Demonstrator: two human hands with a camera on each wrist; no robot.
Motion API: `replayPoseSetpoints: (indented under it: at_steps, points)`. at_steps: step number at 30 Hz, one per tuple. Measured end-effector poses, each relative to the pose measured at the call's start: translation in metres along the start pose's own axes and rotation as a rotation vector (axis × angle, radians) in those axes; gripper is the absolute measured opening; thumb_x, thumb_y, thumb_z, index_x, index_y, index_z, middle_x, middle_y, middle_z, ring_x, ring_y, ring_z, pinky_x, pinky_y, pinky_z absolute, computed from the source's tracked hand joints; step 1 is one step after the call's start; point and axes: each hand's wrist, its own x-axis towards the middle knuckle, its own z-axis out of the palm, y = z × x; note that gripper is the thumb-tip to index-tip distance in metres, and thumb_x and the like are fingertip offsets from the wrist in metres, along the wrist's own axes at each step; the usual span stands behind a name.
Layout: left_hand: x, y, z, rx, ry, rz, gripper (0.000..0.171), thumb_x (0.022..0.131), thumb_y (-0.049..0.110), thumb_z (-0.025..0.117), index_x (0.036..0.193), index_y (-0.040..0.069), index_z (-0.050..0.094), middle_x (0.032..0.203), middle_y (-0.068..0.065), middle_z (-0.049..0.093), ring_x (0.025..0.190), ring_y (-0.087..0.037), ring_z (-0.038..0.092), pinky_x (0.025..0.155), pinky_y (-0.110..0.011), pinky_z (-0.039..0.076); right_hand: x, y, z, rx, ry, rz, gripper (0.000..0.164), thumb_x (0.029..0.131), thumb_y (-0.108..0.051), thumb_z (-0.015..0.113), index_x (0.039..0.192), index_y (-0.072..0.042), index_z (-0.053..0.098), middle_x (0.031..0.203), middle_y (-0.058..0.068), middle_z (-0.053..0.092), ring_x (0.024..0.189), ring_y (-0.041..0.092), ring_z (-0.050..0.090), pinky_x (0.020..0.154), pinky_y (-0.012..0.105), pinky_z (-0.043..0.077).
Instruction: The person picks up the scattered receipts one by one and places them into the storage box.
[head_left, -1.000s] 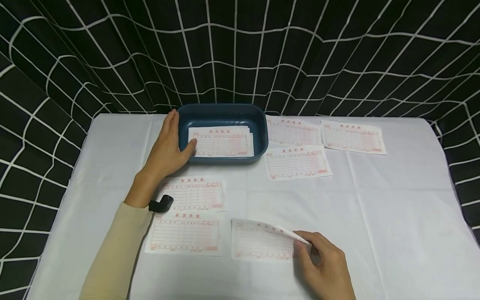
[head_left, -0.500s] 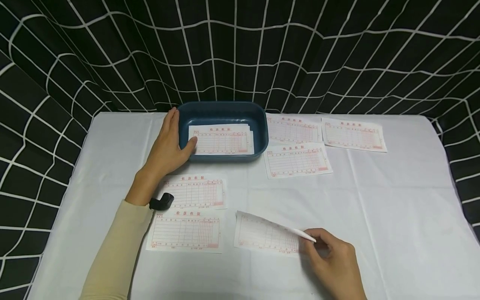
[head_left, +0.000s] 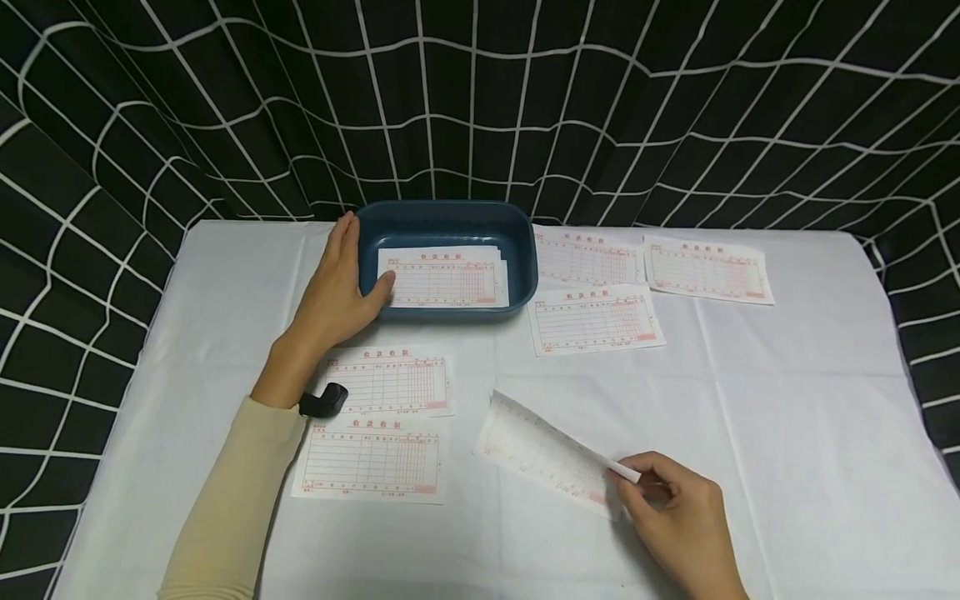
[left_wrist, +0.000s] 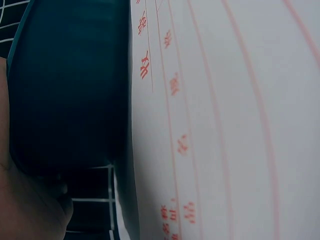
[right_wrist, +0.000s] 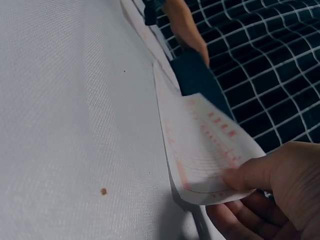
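Observation:
My left hand rests along the left side of a dark blue plastic tub, its fingers straight against the outer wall. Its thumb lies over the near rim, by the stack of receipt slips inside. My right hand pinches the right end of a receipt slip between thumb and fingers. That slip is lifted and bowed, its upper edge curling over; in the right wrist view the thumb presses on the red-printed face. Below the left wrist lies another receipt slip, with a further receipt slip nearer me.
Right of the tub lie a receipt slip, a second receipt slip overlapping it, and a third receipt slip farther right. A white cloth covers the table. Black curtains with a white grid stand behind and at the sides.
My right hand has moved a little to the right, drawing the pinched receipt slip along. The slip has turned and lifted off its spot beside the nearest slip. My left hand stays at the tub.

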Motion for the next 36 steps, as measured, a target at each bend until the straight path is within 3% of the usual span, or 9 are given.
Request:
replayPoseSetpoints:
  at_steps: [7,16,21,28,32,36]
  points:
    - [0.000,0.001,-0.001,-0.002,-0.003,-0.005,0.091,0.102,0.040,0.059,0.168,-0.004,0.013,0.179,-0.017,0.009,0.167,-0.034,0.014,0.133,-0.054,0.023,0.006,0.004,-0.002,0.051,-0.021,-0.013,0.017,0.083,0.013,0.081,0.098,0.004,0.079,0.094,0.017,0.080,0.082,-0.011,0.067,0.067,0.010,0.058]
    - [-0.001,0.001,0.000,-0.006,-0.011,-0.009,0.091,0.102,0.039,0.059,0.168,-0.004,0.013,0.179,-0.016,0.009,0.167,-0.033,0.015,0.133,-0.054,0.023,0.024,-0.001,-0.010,0.093,-0.111,0.171,0.011,0.091,-0.004,0.081,0.102,-0.003,0.078,0.082,0.002,0.076,0.066,0.001,0.064,0.055,0.018,0.051]
    - [-0.001,0.001,-0.001,-0.006,-0.003,-0.009,0.091,0.101,0.039,0.059,0.168,-0.004,0.013,0.179,-0.016,0.009,0.167,-0.034,0.015,0.134,-0.054,0.023,0.038,-0.001,-0.015,0.196,-0.156,0.237,0.021,0.095,-0.014,0.080,0.109,0.000,0.073,0.086,-0.007,0.078,0.073,0.003,0.071,0.065,0.018,0.057]
    - [0.001,0.000,-0.003,-0.007,0.012,-0.007,0.091,0.102,0.038,0.059,0.168,-0.004,0.013,0.179,-0.016,0.009,0.167,-0.033,0.014,0.133,-0.054,0.023,0.064,0.004,-0.017,0.407,-0.167,0.313,0.028,0.094,-0.005,0.078,0.113,0.010,0.065,0.084,-0.011,0.078,0.080,0.001,0.075,0.075,0.021,0.063]
    - [0.000,0.000,-0.003,-0.010,0.007,-0.007,0.091,0.102,0.039,0.059,0.168,-0.004,0.013,0.179,-0.017,0.008,0.167,-0.033,0.014,0.133,-0.055,0.023,0.078,0.007,-0.018,0.492,-0.176,0.352,0.022,0.094,-0.006,0.079,0.110,0.005,0.068,0.085,-0.010,0.078,0.080,0.000,0.074,0.074,0.020,0.062]
    - [0.000,0.000,-0.001,-0.001,0.000,-0.005,0.092,0.102,0.040,0.059,0.168,-0.004,0.013,0.179,-0.017,0.008,0.168,-0.033,0.013,0.133,-0.055,0.023,0.092,0.003,-0.022,0.486,-0.151,0.329,0.016,0.093,-0.006,0.080,0.105,0.000,0.070,0.084,-0.009,0.077,0.076,0.000,0.072,0.071,0.017,0.060]
